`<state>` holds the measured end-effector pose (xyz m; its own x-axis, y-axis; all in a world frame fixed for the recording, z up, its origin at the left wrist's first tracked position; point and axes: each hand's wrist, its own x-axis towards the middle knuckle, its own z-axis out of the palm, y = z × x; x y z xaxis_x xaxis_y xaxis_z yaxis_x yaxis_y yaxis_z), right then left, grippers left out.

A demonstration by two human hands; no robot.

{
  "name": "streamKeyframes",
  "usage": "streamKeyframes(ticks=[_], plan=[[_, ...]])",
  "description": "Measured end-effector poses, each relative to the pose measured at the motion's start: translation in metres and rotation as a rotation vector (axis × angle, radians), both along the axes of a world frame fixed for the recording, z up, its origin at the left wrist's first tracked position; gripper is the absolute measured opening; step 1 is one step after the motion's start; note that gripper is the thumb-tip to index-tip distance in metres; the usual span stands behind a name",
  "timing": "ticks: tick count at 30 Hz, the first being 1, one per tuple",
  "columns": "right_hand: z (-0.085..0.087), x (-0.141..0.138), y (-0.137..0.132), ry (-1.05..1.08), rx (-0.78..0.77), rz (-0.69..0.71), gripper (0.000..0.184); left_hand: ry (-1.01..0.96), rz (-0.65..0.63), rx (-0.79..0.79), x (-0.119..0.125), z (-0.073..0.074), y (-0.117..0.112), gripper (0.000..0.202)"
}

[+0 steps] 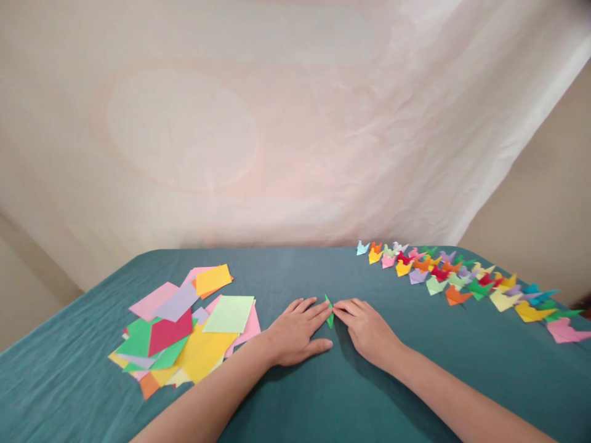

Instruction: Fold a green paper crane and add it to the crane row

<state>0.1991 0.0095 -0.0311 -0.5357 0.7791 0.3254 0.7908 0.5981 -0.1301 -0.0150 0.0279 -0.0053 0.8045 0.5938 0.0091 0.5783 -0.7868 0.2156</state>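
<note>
A small, narrow folded piece of green paper point(329, 314) lies on the teal cloth of the table point(323, 394), near the middle. My left hand point(295, 332) rests flat on the cloth with fingers stretched out, its fingertips pressing on the green paper from the left. My right hand point(364, 329) lies to the right of it, fingers extended, fingertips touching the same paper. Neither hand lifts the paper; both hold it down against the table.
A loose pile of coloured paper squares point(184, 326) is spread on the left of the table. Several folded paper figures point(462, 277) in many colours stand in rows at the far right. A pale cloth backdrop point(277, 123) hangs behind the table.
</note>
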Motion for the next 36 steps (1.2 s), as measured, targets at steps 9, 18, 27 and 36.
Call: streamKeyframes(ticks=[9,18,27,36], plan=[[-0.003,-0.003,0.002,-0.017,0.03,0.011,0.032,0.023,-0.055,-0.025,-0.005,0.006,0.003,0.065],[-0.004,-0.001,0.003,0.013,0.012,0.017,0.032,0.002,-0.065,0.209,-0.001,0.01,-0.004,0.051],[-0.003,-0.002,0.004,-0.005,-0.008,0.021,0.03,0.018,0.03,0.294,0.015,0.004,-0.016,0.056],[0.002,-0.005,0.009,-0.011,-0.035,0.01,0.025,-0.001,0.027,0.257,0.013,0.008,-0.017,0.056]])
